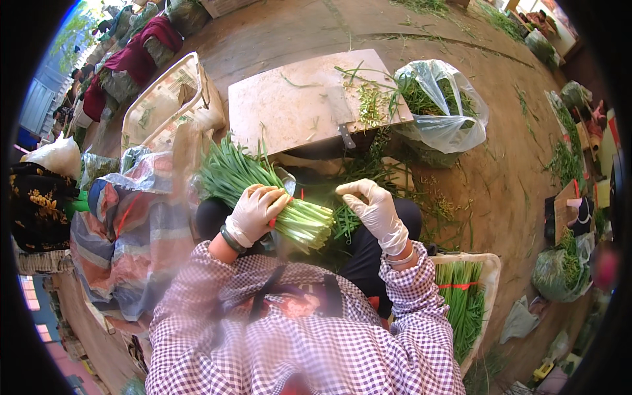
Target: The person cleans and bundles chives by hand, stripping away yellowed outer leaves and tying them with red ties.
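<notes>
My left hand (pixel 256 212), in a pale glove with a dark bangle at the wrist, grips a thick bunch of garlic chives (pixel 242 173). The green leaves point up and left, the pale stem ends down and right, and a red band (pixel 273 222) shows around the stems. My right hand (pixel 370 207), gloved too, is raised to the right of the stem ends, apart from the bunch, thumb and forefinger extended close together; I see nothing held in it. Beyond both hands a cleaver (pixel 345 118) lies on a pale board (pixel 281 108) beside cut stem pieces (pixel 371 103).
A clear plastic bag (pixel 444 123) of greens stands right of the board. A crate (pixel 493 281) at my right holds banded chives. To the left are an empty-looking plastic crate (pixel 197 74) and a striped woven sack (pixel 143 227). Loose leaves litter the floor (pixel 498 197); people are in the background.
</notes>
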{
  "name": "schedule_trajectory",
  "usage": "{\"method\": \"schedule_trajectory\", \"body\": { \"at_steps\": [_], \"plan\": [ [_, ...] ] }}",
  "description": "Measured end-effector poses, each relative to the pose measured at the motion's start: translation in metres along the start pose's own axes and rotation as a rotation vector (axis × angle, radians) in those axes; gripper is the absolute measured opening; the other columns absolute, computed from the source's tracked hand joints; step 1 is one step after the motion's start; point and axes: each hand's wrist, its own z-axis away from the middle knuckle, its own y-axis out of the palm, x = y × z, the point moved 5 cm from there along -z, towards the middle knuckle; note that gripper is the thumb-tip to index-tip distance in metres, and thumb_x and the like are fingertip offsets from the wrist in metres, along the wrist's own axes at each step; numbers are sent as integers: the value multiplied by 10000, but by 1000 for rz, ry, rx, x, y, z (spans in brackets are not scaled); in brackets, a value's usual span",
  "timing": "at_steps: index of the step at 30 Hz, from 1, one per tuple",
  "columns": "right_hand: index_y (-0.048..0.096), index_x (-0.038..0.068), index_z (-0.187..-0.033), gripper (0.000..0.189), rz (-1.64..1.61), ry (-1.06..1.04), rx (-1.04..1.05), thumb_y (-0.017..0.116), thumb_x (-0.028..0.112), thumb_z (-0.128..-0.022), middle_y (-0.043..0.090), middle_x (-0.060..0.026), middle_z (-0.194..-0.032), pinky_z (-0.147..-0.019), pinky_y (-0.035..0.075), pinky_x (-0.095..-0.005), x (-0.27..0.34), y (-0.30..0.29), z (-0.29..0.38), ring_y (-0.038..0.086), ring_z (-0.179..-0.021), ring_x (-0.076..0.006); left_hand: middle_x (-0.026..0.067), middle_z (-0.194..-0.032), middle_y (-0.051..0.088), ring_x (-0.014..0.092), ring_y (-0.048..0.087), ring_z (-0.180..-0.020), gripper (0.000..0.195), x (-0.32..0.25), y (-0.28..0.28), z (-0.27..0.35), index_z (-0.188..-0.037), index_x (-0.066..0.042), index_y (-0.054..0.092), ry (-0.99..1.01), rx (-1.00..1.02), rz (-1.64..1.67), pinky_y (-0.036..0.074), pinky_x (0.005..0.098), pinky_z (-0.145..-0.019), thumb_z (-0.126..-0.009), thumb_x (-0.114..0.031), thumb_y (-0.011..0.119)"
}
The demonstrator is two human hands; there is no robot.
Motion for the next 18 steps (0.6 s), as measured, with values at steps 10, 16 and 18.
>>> {"method": "schedule_trajectory", "body": {
  "at_steps": [10, 16, 18],
  "plan": [
    [670, -13, -1144, 244, -439, 496, 440, 686, 50, -909, 702, -56, -1046, -881, 518, -262, -38, 48, 18, 649, -944, -115, 43, -1178, 617, 200, 602, -1074, 341, -9, 3, -3, -1164, -139, 606, 190, -83, -118, 482, 395, -946, -826, -173, 621],
    [697, -1, -954, 123, 52, 247, 348, 684, 113, -910, 686, -77, -835, -718, 494, -278, -36, 38, 24, 630, -774, -132, 37, -1170, 619, 199, 601, -1080, 347, -7, 5, -3, -1175, -150, 610, 214, -91, -126, 468, 378, -964, -828, -164, 616],
    [678, 6, -911, 118, 111, 260, 327, 683, 124, -906, 682, -111, -798, -679, 496, -308, -37, 33, 21, 642, -727, -181, 37, -1158, 624, 199, 602, -1080, 352, -5, 3, -3, -1179, -154, 610, 212, -128, -127, 467, 377, -959, -827, -166, 617]
  ]
}}
